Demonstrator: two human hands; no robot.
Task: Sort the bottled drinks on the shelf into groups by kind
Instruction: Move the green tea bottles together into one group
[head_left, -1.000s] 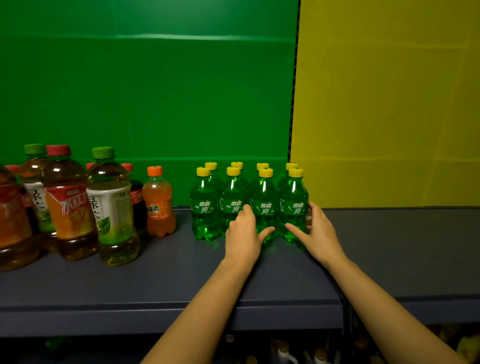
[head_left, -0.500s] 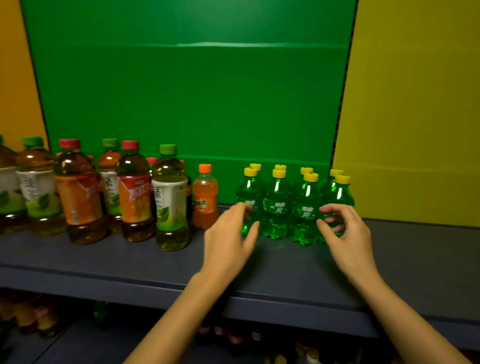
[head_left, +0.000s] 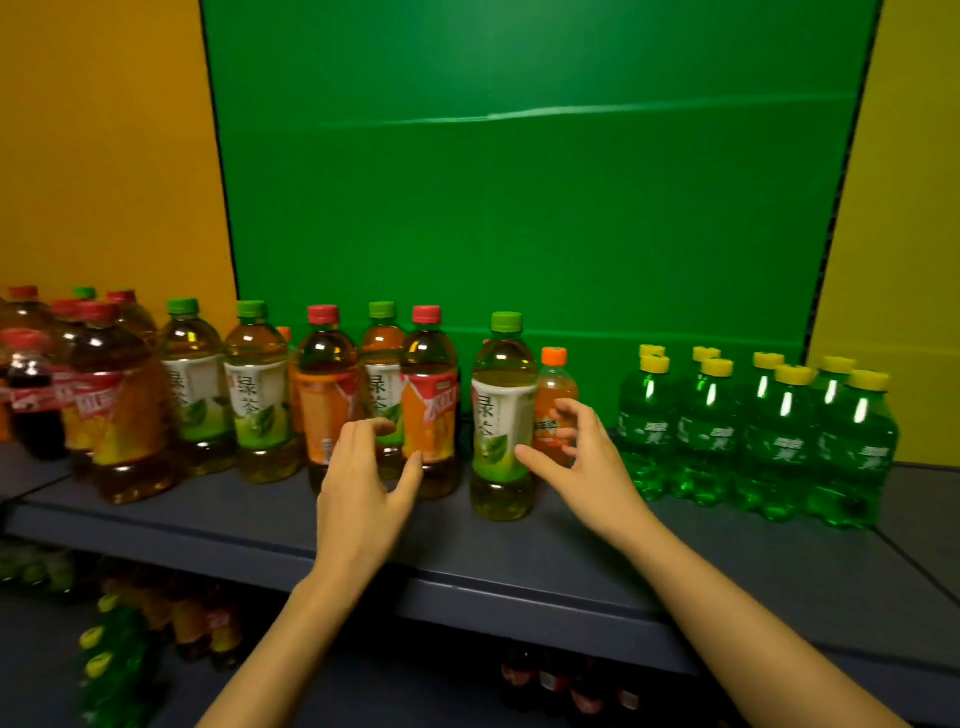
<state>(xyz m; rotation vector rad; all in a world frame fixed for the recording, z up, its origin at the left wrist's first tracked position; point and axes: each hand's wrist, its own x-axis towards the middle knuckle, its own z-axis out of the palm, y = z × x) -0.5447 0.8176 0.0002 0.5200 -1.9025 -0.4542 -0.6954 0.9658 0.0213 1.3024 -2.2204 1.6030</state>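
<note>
Several small green soda bottles with yellow caps (head_left: 753, 441) stand grouped at the right of the grey shelf (head_left: 519, 561). A green-capped tea bottle (head_left: 501, 415) stands alone in front, a small orange soda bottle (head_left: 553, 395) just behind it. Left of these, red-capped tea bottles (head_left: 428, 400) and green-capped tea bottles (head_left: 257, 395) stand mixed. My left hand (head_left: 363, 483) hovers with loosely spread fingers before a red-capped tea bottle, holding nothing. My right hand (head_left: 582, 457) hovers with curved fingers beside the lone green tea and in front of the orange soda, holding nothing.
A small dark cola bottle (head_left: 28, 400) and more red-capped teas stand at the far left. Behind the shelf are orange, green and yellow back panels. A lower shelf holds more bottles (head_left: 109, 660). Bare shelf surface lies in front of the bottles.
Both hands have left the green soda group and moved left to the tea bottles. The view has turned left, so more tea bottles and the cola show.
</note>
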